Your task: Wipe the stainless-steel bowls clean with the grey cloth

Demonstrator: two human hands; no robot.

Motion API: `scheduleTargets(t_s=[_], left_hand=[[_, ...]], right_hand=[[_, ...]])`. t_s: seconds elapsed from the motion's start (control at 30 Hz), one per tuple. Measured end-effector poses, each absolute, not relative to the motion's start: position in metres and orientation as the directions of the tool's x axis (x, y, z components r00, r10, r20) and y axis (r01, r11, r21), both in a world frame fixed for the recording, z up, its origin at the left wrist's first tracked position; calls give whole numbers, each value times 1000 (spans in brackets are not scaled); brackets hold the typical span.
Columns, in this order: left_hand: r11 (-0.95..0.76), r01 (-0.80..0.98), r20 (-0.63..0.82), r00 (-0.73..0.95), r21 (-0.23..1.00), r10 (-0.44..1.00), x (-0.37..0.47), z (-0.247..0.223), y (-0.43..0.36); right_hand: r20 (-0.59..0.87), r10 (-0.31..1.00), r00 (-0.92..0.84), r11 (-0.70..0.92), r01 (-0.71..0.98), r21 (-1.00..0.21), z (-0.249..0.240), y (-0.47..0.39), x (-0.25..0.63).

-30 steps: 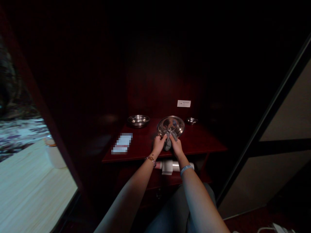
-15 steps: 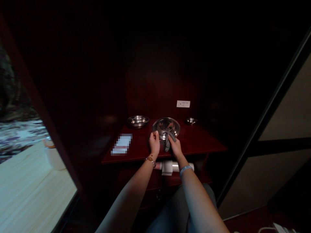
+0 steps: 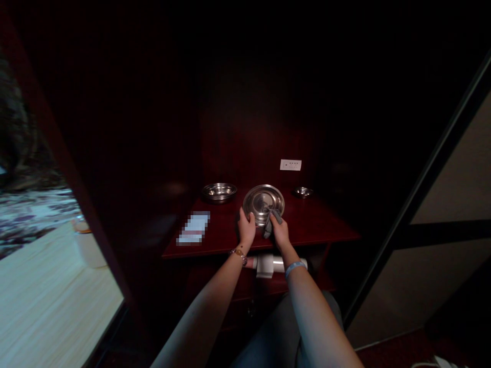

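Observation:
A round, shiny metal plate (image 3: 255,198) is held tilted above the dark red shelf, its wide face towards me. My left hand (image 3: 246,227) grips its lower left rim, thumb in front. Bunched in my right hand (image 3: 280,230) is a grey cloth (image 3: 268,227), which touches the plate's lower right part. The right fingers are partly hidden by the cloth.
Stacked metal dishes (image 3: 219,191) stand at the back left of the shelf (image 3: 326,225), a small metal bowl (image 3: 303,192) at the back right. A blurred pale sheet (image 3: 194,228) lies left. Below is a white cylindrical object (image 3: 278,263). A socket (image 3: 290,164) is on the back wall.
The plate has tilted to show its face more fully. My left thumb has shifted slightly on the rim, and the cloth in my right hand has moved a little right.

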State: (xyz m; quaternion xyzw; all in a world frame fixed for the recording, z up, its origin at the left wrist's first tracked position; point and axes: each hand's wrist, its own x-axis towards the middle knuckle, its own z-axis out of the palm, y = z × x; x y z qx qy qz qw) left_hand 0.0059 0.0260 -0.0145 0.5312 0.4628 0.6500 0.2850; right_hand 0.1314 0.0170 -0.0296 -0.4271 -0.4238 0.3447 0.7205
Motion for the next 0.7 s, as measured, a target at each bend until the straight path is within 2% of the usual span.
scheduleTargets(t_s=[0.13,0.23,0.33,0.43,0.53,0.7], left_hand=[[-503,234,552,-265,832,790,6,-10,21],[-601,377,704,-268,705,658,8,-4,11],[-574,592,805,-246,566,540,10,3,-1],[-614,715,846,58,335,529,7,10,-10],[-754,653,778,435,74,453,-7,18,-11],[-812,578,677,632,-87,378,-39,25,6]], right_hand=[[298,835,463,398,-134,-908,-33,20,132],[281,804,525,405,-136,-904,-35,20,131],[257,781,569,408,-153,-900,-35,20,130],[218,776,592,413,-215,-885,-34,22,130],[188,782,595,416,-273,-867,-35,26,131],[223,794,566,419,-242,-875,-39,30,132]])
